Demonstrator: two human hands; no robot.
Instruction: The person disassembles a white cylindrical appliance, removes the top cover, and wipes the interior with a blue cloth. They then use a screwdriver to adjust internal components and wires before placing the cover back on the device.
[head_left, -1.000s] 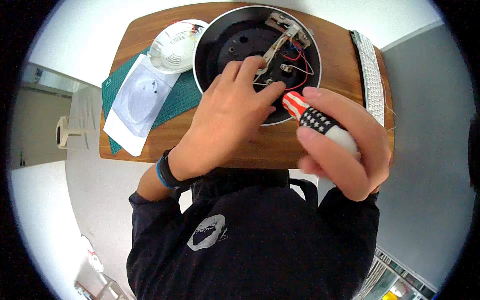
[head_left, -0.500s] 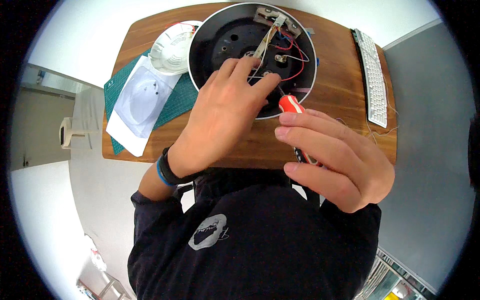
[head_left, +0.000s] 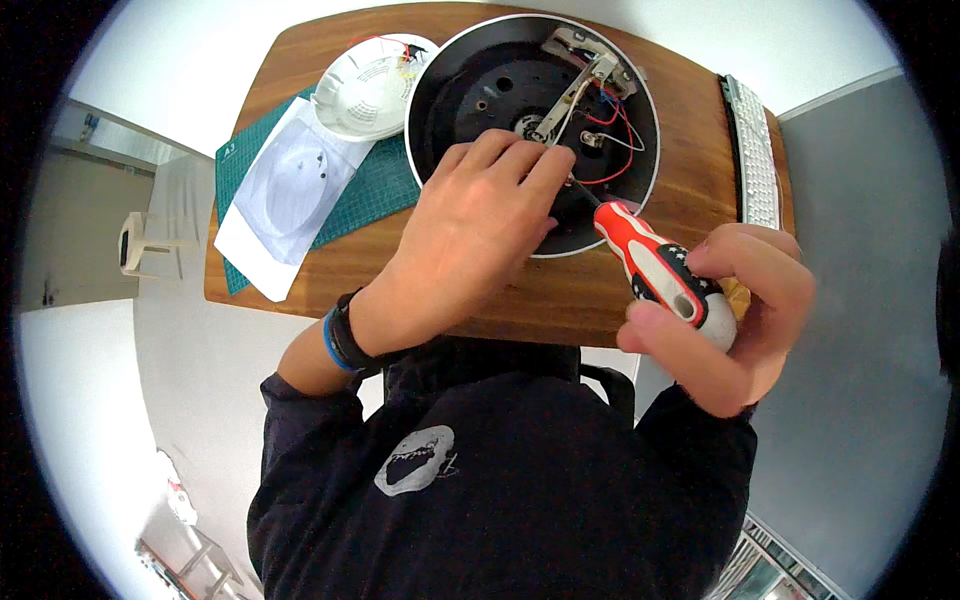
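Observation:
A round black metal housing with a pale rim (head_left: 437, 182) lies on the wooden table, its inside facing up. Inside are a metal bracket arm (head_left: 562, 106), a small metal part (head_left: 592, 140) and red, white and blue wires. My left hand (head_left: 475, 225) reaches over the near rim, fingers curled together; whatever they grip is hidden beneath them. Beside those fingertips, the shaft of a red, white and black screwdriver (head_left: 650, 250) points down into the housing. My right hand (head_left: 755, 310) is closed around the back of its handle with thumb and fingers.
A white round plastic cover (head_left: 355, 100) with thin wires stands left of the housing. A paper sheet with a clear bag of small dark pieces (head_left: 285, 190) lies on a green cutting mat (head_left: 375, 200). A white keyboard (head_left: 755, 155) sits along the right table edge.
My right hand has shifted back along the screwdriver and now wraps the handle's rear end, so more handle shows. My left hand stays at the same spot in the housing. The whole view has shifted slightly.

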